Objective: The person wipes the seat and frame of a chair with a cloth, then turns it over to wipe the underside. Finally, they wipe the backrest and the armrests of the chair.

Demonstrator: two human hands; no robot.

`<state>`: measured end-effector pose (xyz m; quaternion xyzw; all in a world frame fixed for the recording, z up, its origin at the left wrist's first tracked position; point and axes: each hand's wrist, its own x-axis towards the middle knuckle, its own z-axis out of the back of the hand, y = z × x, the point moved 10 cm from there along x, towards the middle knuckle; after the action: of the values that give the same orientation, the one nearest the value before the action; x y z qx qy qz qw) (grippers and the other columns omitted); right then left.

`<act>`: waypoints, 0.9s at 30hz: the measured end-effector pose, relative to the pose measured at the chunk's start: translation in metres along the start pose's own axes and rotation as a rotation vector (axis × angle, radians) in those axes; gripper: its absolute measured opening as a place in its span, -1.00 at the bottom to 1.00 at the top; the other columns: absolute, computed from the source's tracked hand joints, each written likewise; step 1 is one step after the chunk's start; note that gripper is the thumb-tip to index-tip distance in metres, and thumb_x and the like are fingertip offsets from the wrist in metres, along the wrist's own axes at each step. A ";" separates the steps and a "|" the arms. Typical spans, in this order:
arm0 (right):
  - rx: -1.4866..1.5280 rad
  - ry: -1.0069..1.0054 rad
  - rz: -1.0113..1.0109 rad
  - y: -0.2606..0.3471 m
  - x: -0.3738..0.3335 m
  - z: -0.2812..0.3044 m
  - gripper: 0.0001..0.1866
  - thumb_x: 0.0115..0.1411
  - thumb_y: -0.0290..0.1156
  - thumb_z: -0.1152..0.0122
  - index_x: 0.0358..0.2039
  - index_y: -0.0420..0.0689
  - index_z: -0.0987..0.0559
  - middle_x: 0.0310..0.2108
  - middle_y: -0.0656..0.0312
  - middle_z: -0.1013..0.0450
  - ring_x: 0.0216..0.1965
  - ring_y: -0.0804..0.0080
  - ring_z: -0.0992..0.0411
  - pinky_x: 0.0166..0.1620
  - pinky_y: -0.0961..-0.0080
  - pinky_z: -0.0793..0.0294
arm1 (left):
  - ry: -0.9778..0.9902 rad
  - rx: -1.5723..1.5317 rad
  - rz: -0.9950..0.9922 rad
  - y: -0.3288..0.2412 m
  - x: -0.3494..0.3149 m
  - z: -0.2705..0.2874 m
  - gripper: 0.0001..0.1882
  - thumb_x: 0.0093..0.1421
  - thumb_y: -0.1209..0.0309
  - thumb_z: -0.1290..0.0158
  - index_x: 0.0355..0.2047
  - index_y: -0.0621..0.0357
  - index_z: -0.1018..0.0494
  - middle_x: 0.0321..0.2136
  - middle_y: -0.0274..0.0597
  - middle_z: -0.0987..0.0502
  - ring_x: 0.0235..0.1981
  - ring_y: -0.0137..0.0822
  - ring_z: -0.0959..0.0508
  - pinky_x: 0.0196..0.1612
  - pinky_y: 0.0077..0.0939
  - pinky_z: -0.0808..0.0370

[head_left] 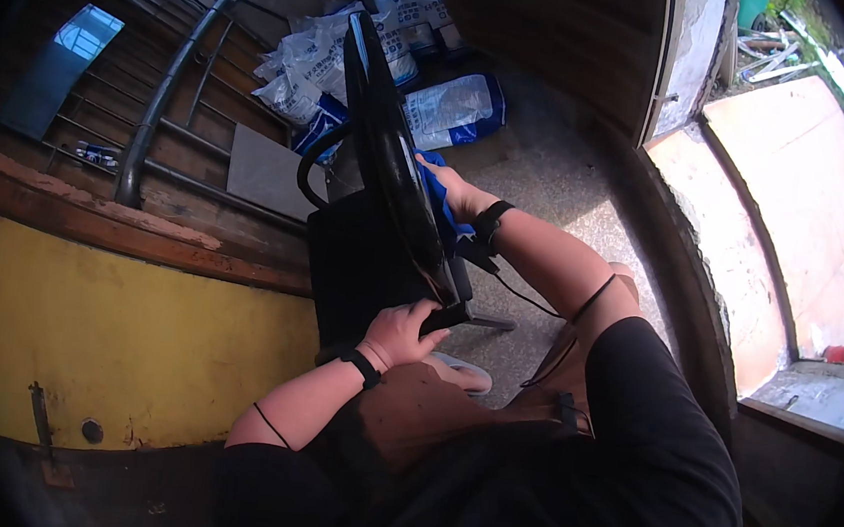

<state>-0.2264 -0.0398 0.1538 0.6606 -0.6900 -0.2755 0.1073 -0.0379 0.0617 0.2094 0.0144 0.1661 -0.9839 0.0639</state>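
A black chair [347, 257] stands in front of me, with a curved armrest [312, 169] on its left side. Its tall glossy backrest [381, 134] shows nearly edge-on and slants from far left to near right. A blue cloth [440, 197] lies against the backrest's right face. Closed on that cloth, my right hand [458, 194] presses it to the surface, its fingertips partly hidden. Lower down, my left hand [402, 336] grips the near bottom corner of the chair, thumb apart from the fingers. Both wrists wear black bands.
White and blue plastic sacks [329, 60] are piled at the back, one sack [456, 108] lying on the speckled floor. Metal railings [171, 91] and a yellow panel [135, 329] line the left. A doorway ledge [748, 212] opens on the right. My foot [463, 372] is under the chair.
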 end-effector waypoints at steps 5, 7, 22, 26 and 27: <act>-0.049 0.038 0.155 -0.007 -0.091 -0.049 -0.40 0.45 0.09 0.04 0.15 -0.20 -0.52 -0.05 0.12 -0.59 -0.14 0.42 -0.58 -0.01 0.47 -0.57 | -0.015 0.012 -0.002 0.001 -0.002 0.001 -0.57 0.14 0.13 -0.25 -0.08 0.07 -0.45 -0.31 -0.02 -0.65 -0.31 0.06 -0.65 -0.25 -0.15 -0.60; -0.042 0.031 0.241 0.001 -0.123 -0.066 -0.39 0.44 0.10 0.03 0.16 -0.20 -0.51 -0.05 0.12 -0.59 -0.12 0.42 -0.58 -0.01 0.47 -0.57 | -0.021 -0.002 0.001 0.003 0.001 -0.001 -0.56 0.15 0.13 -0.25 -0.06 0.06 -0.44 -0.30 -0.02 -0.65 -0.30 0.07 -0.65 -0.24 -0.15 -0.61; -0.252 0.059 0.683 -0.002 -0.226 -0.095 -0.39 0.48 -0.05 0.02 0.35 -0.20 -0.24 0.23 0.19 -0.37 0.23 0.39 -0.34 0.27 0.38 -0.29 | -0.015 -0.075 0.016 0.005 -0.009 0.001 -0.50 0.19 0.09 -0.19 0.07 0.02 -0.41 -0.29 -0.03 -0.64 -0.28 0.05 -0.64 -0.20 -0.12 -0.58; -0.641 -0.152 0.595 -0.047 -0.220 -0.056 -0.41 0.49 0.00 0.08 0.29 -0.22 -0.31 0.05 0.30 -0.44 0.04 0.51 -0.37 0.12 0.45 -0.36 | -0.030 -0.074 0.015 0.013 -0.008 -0.004 -0.50 0.20 0.10 -0.15 0.09 0.00 -0.39 -0.33 -0.03 -0.65 -0.29 0.07 -0.65 -0.21 -0.07 -0.58; -0.654 -0.155 0.578 -0.048 -0.215 -0.046 -0.41 0.49 0.00 0.08 0.29 -0.22 -0.31 0.05 0.30 -0.44 0.04 0.51 -0.37 0.12 0.45 -0.36 | -0.037 -0.093 0.021 0.015 -0.007 -0.006 -0.50 0.20 0.10 -0.15 0.09 0.00 -0.39 -0.33 -0.03 -0.65 -0.29 0.07 -0.65 -0.21 -0.07 -0.58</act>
<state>-0.1395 0.1588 0.2129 0.3490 -0.7290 -0.4867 0.3315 -0.0294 0.0501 0.1991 -0.0049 0.2103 -0.9745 0.0778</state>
